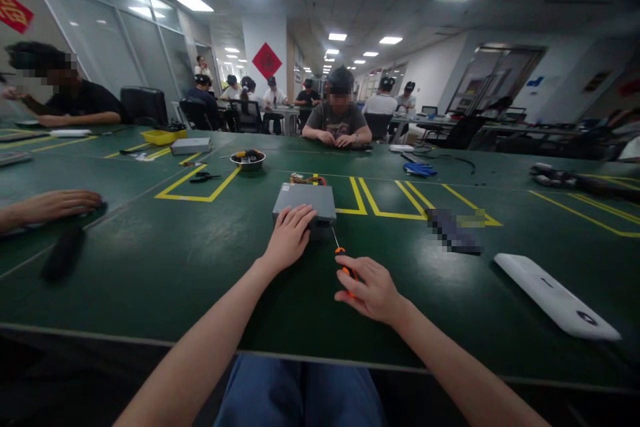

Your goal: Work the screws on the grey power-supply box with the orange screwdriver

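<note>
A grey metal power supply unit (306, 197) sits on the green table in front of me, with a bundle of coloured cables (307, 179) at its far side. My left hand (293, 237) lies over the unit's near left part, its fingers stretched out flat on the top. To the right, my right hand (369, 287) is wrapped round the orange and black handle of a screwdriver (341, 255). The thin shaft points up and forward, its tip close to the unit's near right corner. Whether the tip touches the unit, I cannot tell.
A bowl with tools (249, 160) stands behind the unit, to the left. On the right lie a dark phone-like object (454, 231), a white device (555, 297) and blue gloves (420, 169). A co-worker's hand (67, 203) rests at left. Another person (337, 117) sits opposite.
</note>
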A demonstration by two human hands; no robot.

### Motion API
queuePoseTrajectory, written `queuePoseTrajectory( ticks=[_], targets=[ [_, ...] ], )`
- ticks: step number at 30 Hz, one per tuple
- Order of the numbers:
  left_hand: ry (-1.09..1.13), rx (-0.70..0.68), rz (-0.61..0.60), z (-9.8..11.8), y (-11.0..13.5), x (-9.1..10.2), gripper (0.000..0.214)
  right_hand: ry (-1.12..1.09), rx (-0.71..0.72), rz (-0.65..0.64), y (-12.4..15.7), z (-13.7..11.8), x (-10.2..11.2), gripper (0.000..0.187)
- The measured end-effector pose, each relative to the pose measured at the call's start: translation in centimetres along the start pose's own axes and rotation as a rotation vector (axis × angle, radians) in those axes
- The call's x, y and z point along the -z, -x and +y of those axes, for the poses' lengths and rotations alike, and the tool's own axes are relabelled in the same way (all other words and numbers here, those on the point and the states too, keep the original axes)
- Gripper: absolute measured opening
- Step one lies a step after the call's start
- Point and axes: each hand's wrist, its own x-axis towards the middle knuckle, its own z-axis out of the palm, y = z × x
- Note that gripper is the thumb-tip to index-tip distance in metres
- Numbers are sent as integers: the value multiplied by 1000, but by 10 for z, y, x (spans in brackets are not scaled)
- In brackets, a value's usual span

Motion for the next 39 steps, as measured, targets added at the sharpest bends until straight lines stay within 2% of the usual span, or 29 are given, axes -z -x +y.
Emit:
queuePoseTrajectory(
  ticks=[5,9,12,16,26,28,32,36,39],
  targets=[
    [-42,28,41,9,7,-2,52,14,12,-41,6,-5,-5,36],
    [-45,69,77,14,9,-4,50,64,25,-74,6,-10,-9,33],
    [-44,72,97,15,10,-5,49,81,-18,18,2,-14,-13,34],
    [-39,67,123,15,10,-9,49,42,-117,119,2,-14,-15,22],
    [-15,86,140,13,12,-15,48,97,-182,-9,0,-18,-22,23],
    [-24,101,134,14,12,-16,49,92,-199,55,0,-14,-24,22],
    [-34,122,135,15,13,-17,52,104,-200,167,-2,-8,-29,6],
    [-29,123,155,15,12,-19,51,72,-225,228,-9,-8,-34,3],
    [-23,120,161,13,12,-19,51,30,-243,251,-12,-10,-34,11]
  ],
)
